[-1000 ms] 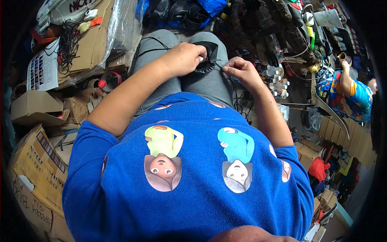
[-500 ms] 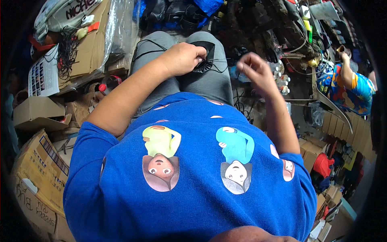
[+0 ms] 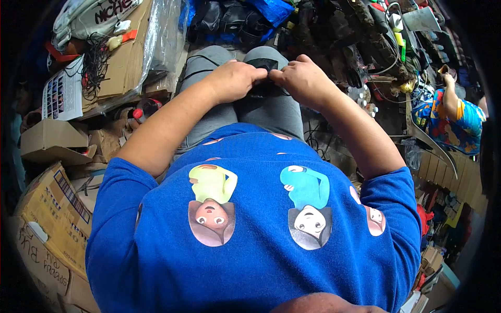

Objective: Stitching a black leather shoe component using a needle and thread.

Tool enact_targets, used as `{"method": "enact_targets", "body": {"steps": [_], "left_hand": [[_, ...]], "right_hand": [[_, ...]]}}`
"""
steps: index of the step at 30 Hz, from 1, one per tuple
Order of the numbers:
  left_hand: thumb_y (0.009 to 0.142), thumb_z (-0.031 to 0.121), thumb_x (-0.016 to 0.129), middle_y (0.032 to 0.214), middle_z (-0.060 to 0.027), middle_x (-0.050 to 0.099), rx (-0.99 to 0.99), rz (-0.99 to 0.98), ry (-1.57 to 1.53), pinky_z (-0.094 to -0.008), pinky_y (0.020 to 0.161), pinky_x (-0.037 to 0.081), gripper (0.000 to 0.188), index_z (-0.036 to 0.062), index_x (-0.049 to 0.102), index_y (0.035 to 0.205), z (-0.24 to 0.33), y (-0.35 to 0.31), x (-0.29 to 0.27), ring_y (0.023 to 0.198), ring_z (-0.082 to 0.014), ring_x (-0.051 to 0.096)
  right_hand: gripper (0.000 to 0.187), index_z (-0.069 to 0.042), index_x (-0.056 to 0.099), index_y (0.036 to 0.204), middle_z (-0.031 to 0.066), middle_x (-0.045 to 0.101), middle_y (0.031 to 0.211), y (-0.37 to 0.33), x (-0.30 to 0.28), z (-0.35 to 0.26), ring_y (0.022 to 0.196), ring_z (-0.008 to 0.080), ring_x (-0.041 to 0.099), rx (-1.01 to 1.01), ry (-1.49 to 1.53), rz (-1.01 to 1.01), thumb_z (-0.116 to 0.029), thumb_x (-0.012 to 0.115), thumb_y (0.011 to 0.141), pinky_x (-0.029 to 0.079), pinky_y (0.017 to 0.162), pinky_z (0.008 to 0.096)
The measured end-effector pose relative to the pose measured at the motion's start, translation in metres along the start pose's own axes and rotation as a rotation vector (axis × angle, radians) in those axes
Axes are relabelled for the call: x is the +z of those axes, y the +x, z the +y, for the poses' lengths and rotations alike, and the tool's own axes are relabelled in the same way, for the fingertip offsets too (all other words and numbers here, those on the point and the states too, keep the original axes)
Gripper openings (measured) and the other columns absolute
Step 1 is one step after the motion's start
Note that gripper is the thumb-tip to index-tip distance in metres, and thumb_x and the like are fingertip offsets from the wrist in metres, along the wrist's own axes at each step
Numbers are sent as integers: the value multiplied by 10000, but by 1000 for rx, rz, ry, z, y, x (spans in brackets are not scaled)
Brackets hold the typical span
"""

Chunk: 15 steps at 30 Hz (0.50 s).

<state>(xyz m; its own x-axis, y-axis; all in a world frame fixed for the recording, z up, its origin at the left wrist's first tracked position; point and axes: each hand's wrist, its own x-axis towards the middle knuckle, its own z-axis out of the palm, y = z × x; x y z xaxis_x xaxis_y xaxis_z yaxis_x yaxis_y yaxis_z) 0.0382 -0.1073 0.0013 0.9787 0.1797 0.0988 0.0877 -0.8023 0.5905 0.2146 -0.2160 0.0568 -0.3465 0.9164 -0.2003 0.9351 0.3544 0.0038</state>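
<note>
Both sets of fingers meet over a small black object [image 3: 262, 65] that rests on the person's lap, at the knees of the grey trousers [image 3: 271, 107]. The left hand [image 3: 234, 79] is curled, its fingertips pressed onto the near left edge of the black object; the right hand [image 3: 302, 78] is curled the same way, its fingertips pinching the right edge, so the two hands nearly touch above it. How tightly each finger closes cannot be told, since the knuckles hide the tips. A thin black cord [image 3: 297, 94] runs out from under the right hand across the thigh.

Just beyond the fingertips lie dark bags [image 3: 229, 21], close to the knees, leaving little open room ahead. To the left of the left hand, a sheet of clear plastic [image 3: 162, 41] over flattened cardboard [image 3: 122, 62] comes near the thigh; brown boxes [image 3: 52, 141] stack farther out. To the right of the right hand, a heap of cables and tools [image 3: 365, 47] crowds close, with small white bottles [image 3: 365, 104] beside the forearm.

Both forearms reach forward from the blue sleeves, elbows spread wide, wrists angled inward. Another person in a bright patterned shirt [image 3: 449, 120] sits well apart at the right.
</note>
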Motion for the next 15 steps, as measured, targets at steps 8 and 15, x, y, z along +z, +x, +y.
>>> {"method": "enact_targets", "body": {"steps": [8, 15], "left_hand": [[788, 54, 535, 795, -114, 586, -124, 88, 309, -363, 724, 439, 139, 82, 578, 917, -23, -84, -37, 781, -287, 579], [888, 126, 574, 853, -63, 640, -117, 478, -935, -243, 726, 446, 121, 8, 594, 900, 25, -46, -83, 796, -112, 584]], "right_hand": [[91, -118, 576, 825, 77, 569, 671, -55, 30, 49, 695, 234, 583, 130, 81, 102, -101, 582, 735, 436, 726, 354], [247, -16, 599, 943, 39, 615, 876, -9, -5, 25, 810, 108, 563, 365, 1781, 636, -257, 595, 889, 450, 766, 261]]}}
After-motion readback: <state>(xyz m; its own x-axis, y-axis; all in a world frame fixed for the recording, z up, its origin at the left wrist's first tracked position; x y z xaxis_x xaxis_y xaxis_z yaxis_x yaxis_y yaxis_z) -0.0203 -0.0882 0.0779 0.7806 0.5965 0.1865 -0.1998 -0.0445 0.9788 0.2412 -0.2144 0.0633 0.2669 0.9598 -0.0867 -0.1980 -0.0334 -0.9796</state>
